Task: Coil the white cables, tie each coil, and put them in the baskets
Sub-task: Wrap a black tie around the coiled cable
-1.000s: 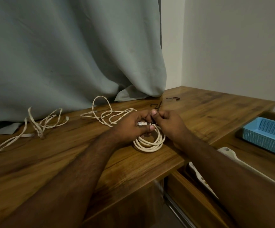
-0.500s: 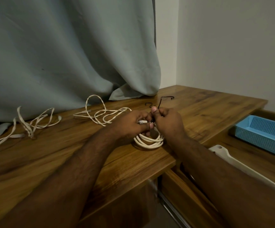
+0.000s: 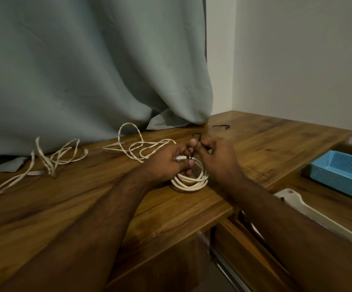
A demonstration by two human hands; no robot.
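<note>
Hands meet over a coil (image 3: pixel 192 179) on the table (image 3: pixel 265 150): left hand (image 3: pixel 168 160) grips its plug end, right hand (image 3: pixel 215 157) pinches a black tie (image 3: pixel 198 137); blue basket (image 3: pixel 339 171) sits well right.

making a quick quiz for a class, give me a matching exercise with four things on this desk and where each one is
Things:
1. coiled cable
2. loose cable
3. blue basket
4. spare black tie

Places:
A. far left of the desk, by the curtain
B. lower shelf on the right
C. under both hands
D. back of the desk, beyond the hands

Pairs: 1-C, 2-A, 3-B, 4-D
</note>
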